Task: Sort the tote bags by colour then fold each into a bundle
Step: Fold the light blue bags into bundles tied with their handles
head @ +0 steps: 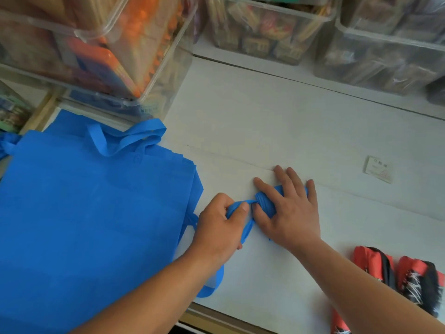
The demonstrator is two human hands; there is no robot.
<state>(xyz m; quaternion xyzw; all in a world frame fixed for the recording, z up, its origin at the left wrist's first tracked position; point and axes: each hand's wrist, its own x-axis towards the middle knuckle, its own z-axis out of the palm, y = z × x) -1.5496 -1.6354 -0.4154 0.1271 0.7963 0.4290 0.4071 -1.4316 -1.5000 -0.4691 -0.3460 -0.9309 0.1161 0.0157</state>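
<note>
A rolled blue bundle (265,201) lies on the white surface (265,116), and everything else is placed from it. The right hand (291,213) lies flat on top of the bundle, its fingers spread and fairly straight, pressing it down without curling round it. Just left of the bundle, the left hand (221,227) pinches a blue strap (247,231) between thumb and curled fingers. The strap runs from that hand to the bundle's left end, where it looks wound round the roll, and a loose length trails back toward the person between the two hands.

Further left of the bundle lies a stack of flat blue tote bags (96,213), their handles looped at the far edge and the stack's right edge passing under the left wrist. To the right of the bundle and nearer the person sit two red-and-black bundles (375,263), side by side. Right of the bundle and slightly beyond it lies a small paper label (378,169); its print is too small to read. Beyond the bundle stand clear plastic bins (267,27) filled with packaged goods.
</note>
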